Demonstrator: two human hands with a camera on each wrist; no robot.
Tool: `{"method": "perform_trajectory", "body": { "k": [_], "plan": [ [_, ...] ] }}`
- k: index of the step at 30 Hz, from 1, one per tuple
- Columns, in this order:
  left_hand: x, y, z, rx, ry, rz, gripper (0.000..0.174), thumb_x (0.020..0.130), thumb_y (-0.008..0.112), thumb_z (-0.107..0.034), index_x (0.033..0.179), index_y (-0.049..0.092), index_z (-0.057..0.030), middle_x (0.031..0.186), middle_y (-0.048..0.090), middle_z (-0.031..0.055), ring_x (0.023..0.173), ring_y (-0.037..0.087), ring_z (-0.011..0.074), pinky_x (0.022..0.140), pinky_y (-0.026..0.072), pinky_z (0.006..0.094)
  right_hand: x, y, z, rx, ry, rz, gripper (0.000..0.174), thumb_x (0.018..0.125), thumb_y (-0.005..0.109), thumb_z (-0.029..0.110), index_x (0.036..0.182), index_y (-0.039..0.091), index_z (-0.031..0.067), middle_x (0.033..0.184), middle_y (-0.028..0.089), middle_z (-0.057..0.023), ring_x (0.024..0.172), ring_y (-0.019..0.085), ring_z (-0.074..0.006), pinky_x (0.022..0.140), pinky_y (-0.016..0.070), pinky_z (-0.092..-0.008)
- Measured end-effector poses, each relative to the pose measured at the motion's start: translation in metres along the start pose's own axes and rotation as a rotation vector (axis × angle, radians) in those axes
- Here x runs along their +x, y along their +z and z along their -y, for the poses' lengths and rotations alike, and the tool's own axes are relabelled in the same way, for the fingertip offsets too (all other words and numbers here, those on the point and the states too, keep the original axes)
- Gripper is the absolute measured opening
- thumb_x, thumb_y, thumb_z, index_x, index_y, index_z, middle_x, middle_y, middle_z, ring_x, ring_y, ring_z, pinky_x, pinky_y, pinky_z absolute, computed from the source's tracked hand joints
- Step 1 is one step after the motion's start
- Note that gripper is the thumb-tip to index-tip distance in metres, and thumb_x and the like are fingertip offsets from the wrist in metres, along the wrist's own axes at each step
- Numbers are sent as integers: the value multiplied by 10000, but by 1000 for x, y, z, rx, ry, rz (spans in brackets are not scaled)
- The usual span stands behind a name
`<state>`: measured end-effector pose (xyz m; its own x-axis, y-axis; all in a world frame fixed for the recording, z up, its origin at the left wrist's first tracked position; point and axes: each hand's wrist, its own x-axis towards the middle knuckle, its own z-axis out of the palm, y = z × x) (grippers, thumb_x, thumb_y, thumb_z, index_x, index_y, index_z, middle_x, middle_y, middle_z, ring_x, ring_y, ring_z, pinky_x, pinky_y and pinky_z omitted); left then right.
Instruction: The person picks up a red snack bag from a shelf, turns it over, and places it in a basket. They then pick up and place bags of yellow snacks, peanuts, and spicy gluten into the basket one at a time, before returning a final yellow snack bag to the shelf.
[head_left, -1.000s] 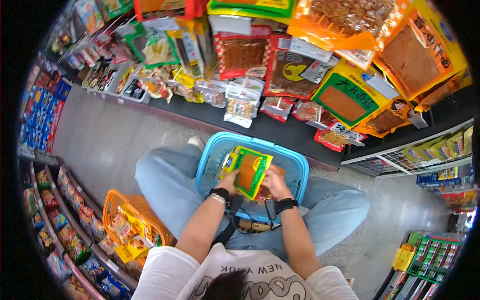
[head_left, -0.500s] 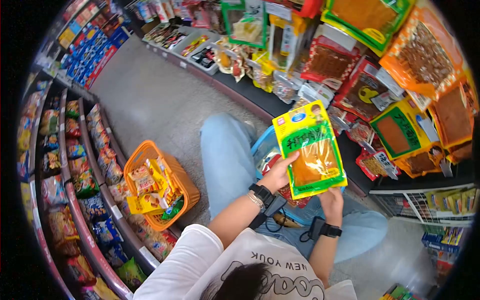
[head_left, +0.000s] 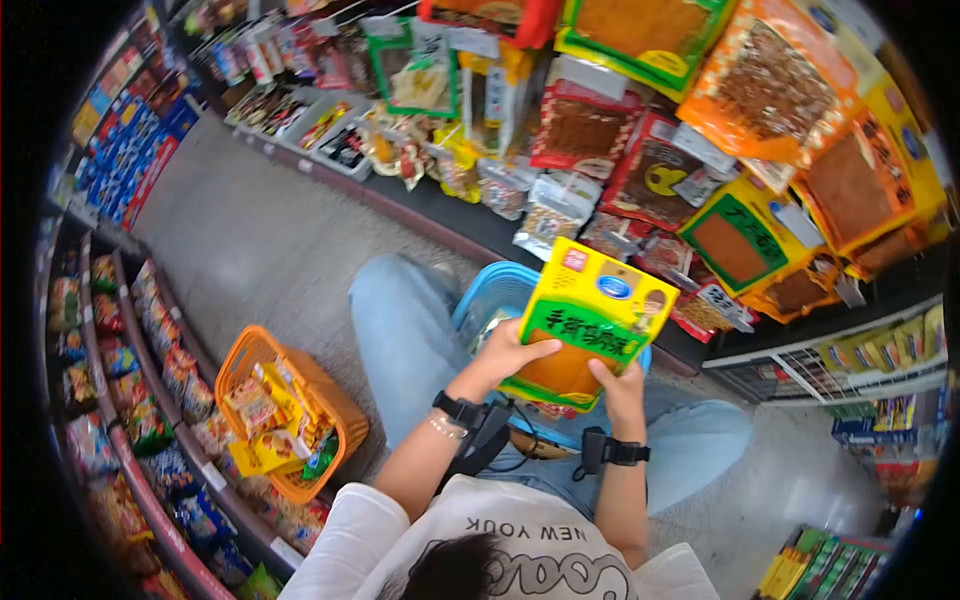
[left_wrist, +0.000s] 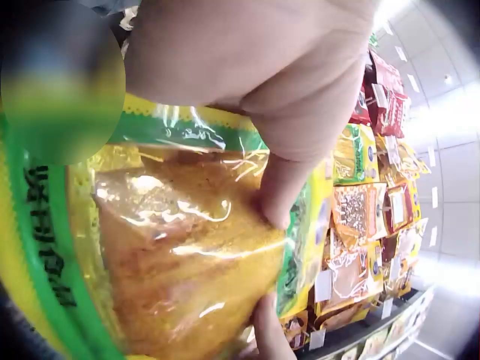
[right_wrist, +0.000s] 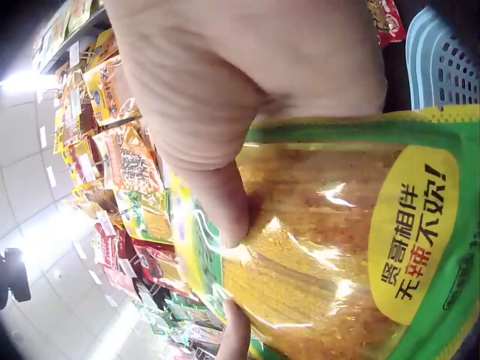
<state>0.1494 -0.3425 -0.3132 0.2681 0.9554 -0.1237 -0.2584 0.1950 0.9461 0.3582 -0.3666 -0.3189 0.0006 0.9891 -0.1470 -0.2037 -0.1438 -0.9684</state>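
Both hands hold a flat yellow-and-green snack packet [head_left: 592,325] with a clear window showing orange-brown sheets inside. My left hand [head_left: 508,358] grips its left edge, thumb across the front. On the right, my right hand [head_left: 622,392] grips the lower right edge, its thumb also on the window. The left wrist view shows the left thumb [left_wrist: 281,191] pressed on the shiny film; the right thumb [right_wrist: 225,202] lies likewise in the right wrist view. The other fingers are hidden behind the packet. Beneath it, between the legs, stands a blue basket [head_left: 478,300] with packets in it, partly covered.
An orange basket [head_left: 352,430] of yellow snack bags stands on the floor [head_left: 262,235] to the left. Shelves of bagged snacks [head_left: 180,380] run along the left side. Ahead, a rack of hanging packets [head_left: 590,115] rises above a dark ledge [head_left: 430,215].
The packet rose from inside the blue basket to above it, then tilted with its top leaning rightward. Both hands moved with it and kept hold. The head view swung left, then partly back.
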Motion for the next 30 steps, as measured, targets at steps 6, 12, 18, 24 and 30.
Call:
{"method": "perform_trajectory", "body": {
  "k": [6,12,18,24,30],
  "plan": [
    [9,9,-19,-93,-26,-70,280,834,690,-111,1078,624,8,1004,655,41,914,587,95,807,477,263,-3,1,17,20,-40,-7,304,782,735,68,1052,621,-13,1014,658,-55,887,603,-118,788,485,-274],
    [36,24,-61,-73,412,-300,585,767,717,-3,1267,413,1,1150,566,113,1018,570,175,890,456,283,-5,1,27,-165,-114,20,243,770,749,96,968,654,-7,922,679,-33,813,607,-92,744,495,-263],
    [55,20,-93,633,535,-317,782,648,817,-62,1306,395,-54,1018,534,57,885,530,141,798,454,266,-5,6,32,-313,-133,-2,266,759,762,139,964,663,4,888,692,-47,794,618,-90,726,504,-264],
    [51,28,-97,60,409,-299,607,748,737,-15,1265,419,-16,1001,608,68,898,599,133,790,486,259,0,16,49,-250,-188,-11,254,768,757,135,969,667,8,900,693,-47,808,625,-99,728,498,-272],
    [45,13,-104,-14,273,-237,231,851,655,-67,1059,604,19,979,656,43,849,613,107,766,490,255,22,26,88,-50,-368,49,378,778,729,58,1113,560,17,1029,646,-63,943,606,-128,823,480,-282]
  ]
}}
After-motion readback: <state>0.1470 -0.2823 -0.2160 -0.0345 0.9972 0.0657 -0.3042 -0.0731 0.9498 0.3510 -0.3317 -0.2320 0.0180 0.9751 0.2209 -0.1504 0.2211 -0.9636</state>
